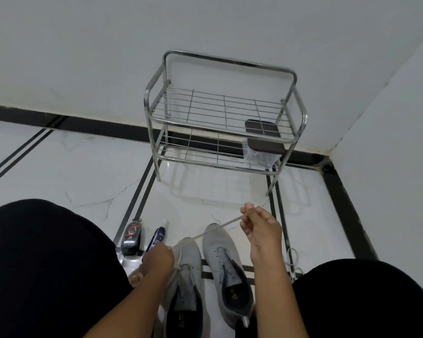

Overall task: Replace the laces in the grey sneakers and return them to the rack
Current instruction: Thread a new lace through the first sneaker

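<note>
Two grey sneakers stand side by side on the floor between my knees, the left sneaker [189, 272] and the right sneaker [224, 254], toes pointing away from me. A pale lace [205, 232] is stretched taut above them. My left hand [156, 261] grips its lower end beside the left sneaker, where the lace runs down into the eyelets. My right hand [259, 225] pinches the other end, raised above the right sneaker's toe. The right sneaker shows bare eyelets. The metal shoe rack [220, 113] stands against the wall ahead.
A dark-lidded clear box [264, 142] sits on the rack's lower shelf at the right. Two shoe-care bottles, a black one [132, 237] and a blue one [158, 236], lie left of the sneakers. Another pale lace [292, 262] lies by my right knee. Walls meet in a corner at right.
</note>
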`<state>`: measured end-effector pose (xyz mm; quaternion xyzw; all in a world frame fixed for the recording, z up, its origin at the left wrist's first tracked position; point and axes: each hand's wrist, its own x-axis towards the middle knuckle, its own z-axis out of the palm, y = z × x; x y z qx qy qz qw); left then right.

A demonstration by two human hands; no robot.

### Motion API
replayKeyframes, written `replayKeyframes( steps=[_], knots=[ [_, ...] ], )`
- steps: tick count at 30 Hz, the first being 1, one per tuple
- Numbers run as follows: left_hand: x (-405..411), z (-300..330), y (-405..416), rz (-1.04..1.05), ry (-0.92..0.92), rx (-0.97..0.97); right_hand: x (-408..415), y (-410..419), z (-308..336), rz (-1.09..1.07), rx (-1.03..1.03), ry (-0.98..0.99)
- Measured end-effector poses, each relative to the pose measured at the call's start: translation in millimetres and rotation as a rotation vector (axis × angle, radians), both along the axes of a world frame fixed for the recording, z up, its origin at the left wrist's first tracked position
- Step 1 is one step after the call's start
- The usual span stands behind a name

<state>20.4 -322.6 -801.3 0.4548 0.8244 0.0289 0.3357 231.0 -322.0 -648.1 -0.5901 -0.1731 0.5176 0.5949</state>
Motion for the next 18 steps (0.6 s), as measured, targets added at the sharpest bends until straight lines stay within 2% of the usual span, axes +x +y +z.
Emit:
replayKeyframes(
  steps=[3,5,6,8,10,12,15,18],
  knots=[
    [7,12,-8,0.041,0.010,0.003,5,0,6,0.013,0.064,-0.071],
    [19,26,-8,0.067,-0.057,0.160,-2,-2,2,0.083,0.070,-0.132],
    [26,38,-4,0.055,-0.160,0.288,-9,-3,1,0.118,0.055,-0.152],
    [43,70,6,0.027,-0.496,0.464,-22,-5,-3,0.172,0.042,-0.222],
    [56,100,14,-0.005,-0.776,0.467,-32,-7,-10,0.198,0.031,-0.320],
    [59,120,11,-0.070,-0.908,0.402,-36,-7,-16,0.199,0.019,-0.346],
    [55,126,4,-0.169,-0.926,0.364,-38,-6,-21,0.172,0.017,-0.295],
    [52,120,5,-0.203,-0.853,0.395,-36,-5,-20,0.089,-0.002,-0.196]
  ],
)
